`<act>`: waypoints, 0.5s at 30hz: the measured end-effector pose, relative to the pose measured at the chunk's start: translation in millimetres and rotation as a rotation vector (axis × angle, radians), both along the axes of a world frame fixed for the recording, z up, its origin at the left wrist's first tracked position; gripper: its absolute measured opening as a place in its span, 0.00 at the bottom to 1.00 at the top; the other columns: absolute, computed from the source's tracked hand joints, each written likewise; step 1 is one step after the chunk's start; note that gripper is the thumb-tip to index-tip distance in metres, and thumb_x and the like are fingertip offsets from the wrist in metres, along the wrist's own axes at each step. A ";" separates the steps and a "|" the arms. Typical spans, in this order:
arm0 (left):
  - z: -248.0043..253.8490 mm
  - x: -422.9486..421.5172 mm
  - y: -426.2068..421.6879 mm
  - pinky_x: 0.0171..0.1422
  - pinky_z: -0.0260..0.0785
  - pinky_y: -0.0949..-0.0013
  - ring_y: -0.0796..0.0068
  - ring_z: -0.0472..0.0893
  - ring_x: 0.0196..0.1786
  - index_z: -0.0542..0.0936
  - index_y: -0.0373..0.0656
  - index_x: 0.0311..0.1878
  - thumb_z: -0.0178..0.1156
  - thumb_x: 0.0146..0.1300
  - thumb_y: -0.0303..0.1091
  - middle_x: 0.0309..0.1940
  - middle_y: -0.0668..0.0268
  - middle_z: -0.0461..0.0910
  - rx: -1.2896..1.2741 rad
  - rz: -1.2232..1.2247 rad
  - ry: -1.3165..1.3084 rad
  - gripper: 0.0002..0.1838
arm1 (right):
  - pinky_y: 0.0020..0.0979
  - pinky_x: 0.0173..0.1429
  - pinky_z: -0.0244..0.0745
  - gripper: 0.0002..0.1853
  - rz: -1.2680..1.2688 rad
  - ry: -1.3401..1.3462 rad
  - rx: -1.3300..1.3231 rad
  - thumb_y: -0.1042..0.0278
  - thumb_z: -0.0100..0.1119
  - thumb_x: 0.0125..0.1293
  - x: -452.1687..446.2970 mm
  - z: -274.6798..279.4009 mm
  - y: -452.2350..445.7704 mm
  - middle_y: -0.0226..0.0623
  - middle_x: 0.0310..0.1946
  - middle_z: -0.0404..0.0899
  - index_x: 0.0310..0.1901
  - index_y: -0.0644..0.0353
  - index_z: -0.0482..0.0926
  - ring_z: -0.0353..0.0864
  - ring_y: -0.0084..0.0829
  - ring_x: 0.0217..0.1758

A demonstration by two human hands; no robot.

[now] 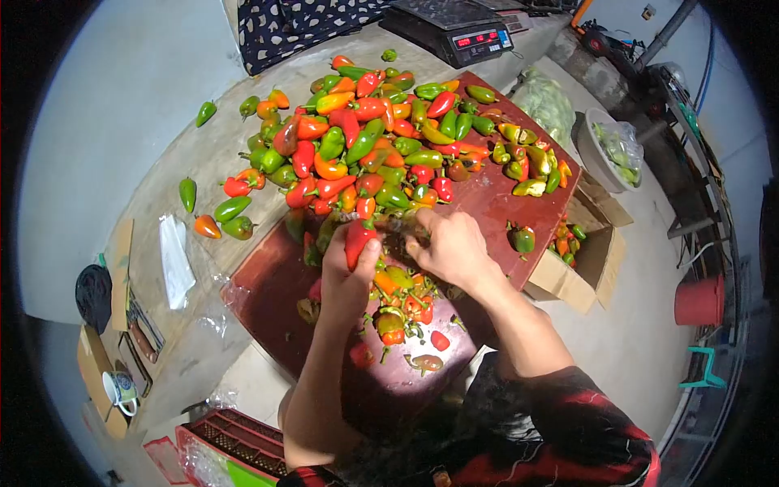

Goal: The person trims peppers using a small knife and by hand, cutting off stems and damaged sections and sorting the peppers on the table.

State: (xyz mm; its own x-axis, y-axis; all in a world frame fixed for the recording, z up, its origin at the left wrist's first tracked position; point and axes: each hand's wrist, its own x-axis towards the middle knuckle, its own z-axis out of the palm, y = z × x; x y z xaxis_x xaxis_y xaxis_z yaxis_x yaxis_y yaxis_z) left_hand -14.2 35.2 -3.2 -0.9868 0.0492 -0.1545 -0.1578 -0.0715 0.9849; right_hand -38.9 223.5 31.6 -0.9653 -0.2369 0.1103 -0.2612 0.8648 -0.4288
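My left hand [347, 266] is closed around a red pepper [357, 246], its green stem end pointing up and away from me. Close by on the right, my right hand [454, 250] is closed on a narrow, blurred, knife-like blade [398, 221] that reaches toward the pepper's stem; its handle is hidden by the fingers. Below both hands lie cut stem ends and pepper pieces [391, 325] in a loose heap on the red tabletop [268, 304]. Beyond them spreads a big pile of whole red, green and orange peppers [345, 142].
Cut peppers [531, 166] sit toward the table's right edge. A cardboard box [604, 272] with peppers stands on the floor at right, near a white tub [592, 146]. A digital scale [462, 40] is at the back. At lower left is a red crate [235, 438]; a mug [120, 391] stands at far left.
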 end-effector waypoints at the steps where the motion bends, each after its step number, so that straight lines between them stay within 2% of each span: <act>1: -0.2 1.2 3.2 0.50 0.71 0.69 0.76 0.78 0.44 0.75 0.36 0.55 0.58 0.73 0.34 0.40 0.66 0.79 -0.046 0.004 0.092 0.14 | 0.53 0.35 0.79 0.10 0.025 0.017 0.021 0.61 0.66 0.58 2.8 1.8 -4.1 0.51 0.20 0.80 0.33 0.59 0.79 0.83 0.55 0.28; 7: 1.5 12.9 6.3 0.56 0.70 0.67 0.74 0.77 0.47 0.76 0.36 0.52 0.60 0.71 0.32 0.42 0.64 0.79 0.009 -0.094 0.191 0.12 | 0.52 0.30 0.78 0.08 0.101 0.175 -0.014 0.61 0.65 0.58 7.8 -7.2 -16.3 0.48 0.18 0.78 0.31 0.56 0.79 0.82 0.54 0.24; 15: 1.1 12.9 5.5 0.55 0.69 0.69 0.75 0.77 0.46 0.78 0.37 0.47 0.62 0.69 0.33 0.40 0.66 0.79 0.115 -0.082 0.213 0.10 | 0.50 0.27 0.76 0.07 0.156 0.254 -0.033 0.65 0.63 0.57 6.9 1.3 -22.5 0.45 0.19 0.79 0.28 0.57 0.77 0.82 0.52 0.24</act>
State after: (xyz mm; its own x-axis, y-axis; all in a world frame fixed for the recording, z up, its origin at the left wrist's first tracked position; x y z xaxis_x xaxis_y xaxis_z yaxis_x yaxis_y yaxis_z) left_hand -1.3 40.8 -2.1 -0.9884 0.1357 0.0681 0.0429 -0.1808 0.9826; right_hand -31.9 201.0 32.9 -0.8578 -0.3728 0.3538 -0.4927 0.7925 -0.3595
